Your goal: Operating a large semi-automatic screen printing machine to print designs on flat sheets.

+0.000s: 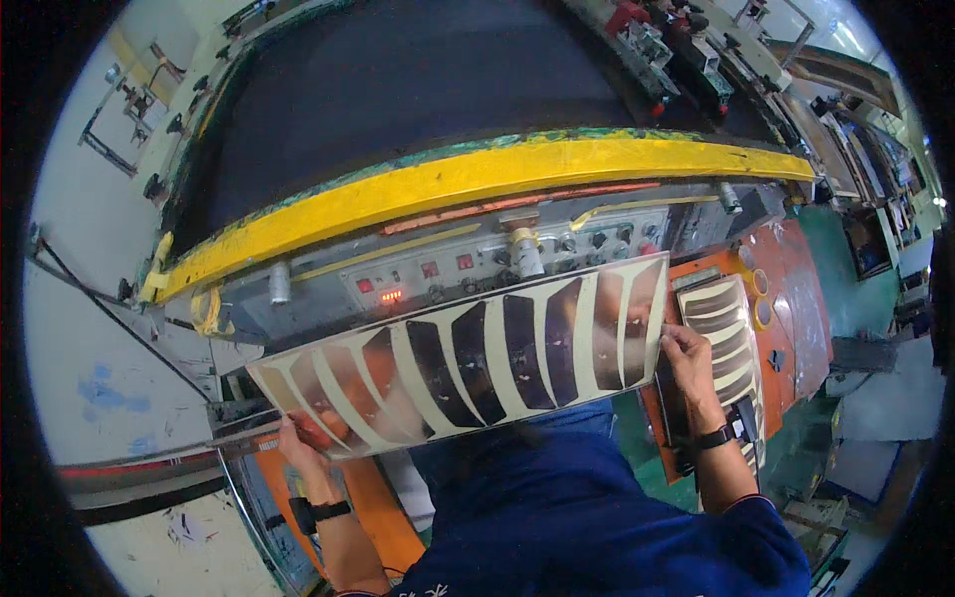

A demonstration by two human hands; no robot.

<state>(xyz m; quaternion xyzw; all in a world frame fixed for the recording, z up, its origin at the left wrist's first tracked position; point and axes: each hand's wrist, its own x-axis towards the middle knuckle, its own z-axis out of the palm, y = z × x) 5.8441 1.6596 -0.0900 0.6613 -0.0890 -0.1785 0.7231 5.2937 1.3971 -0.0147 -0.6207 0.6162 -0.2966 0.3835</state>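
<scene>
A long rectangular sheet [494, 333] with shiny, dark, curved stripes on a pale cream ground is held tilted in front of my body. My left hand [305, 456] grips its lower left corner, fingers closed on the edge. At the opposite end, my right hand [691, 366] pinches the right edge between thumb and fingers. The undersides of both grips are partly hidden by the sheet. Just beyond the sheet is a grey control panel [418, 271] with knobs, red switches and a lit red display.
A large dark screen [398, 95] edged by a yellow bar [477, 179] spans the far side. To the right, similar striped sheets [721, 328] lie on an orange-brown table [801, 308], beside rolls of yellow tape [761, 284]. Metal clamps [652, 65] sit over the screen.
</scene>
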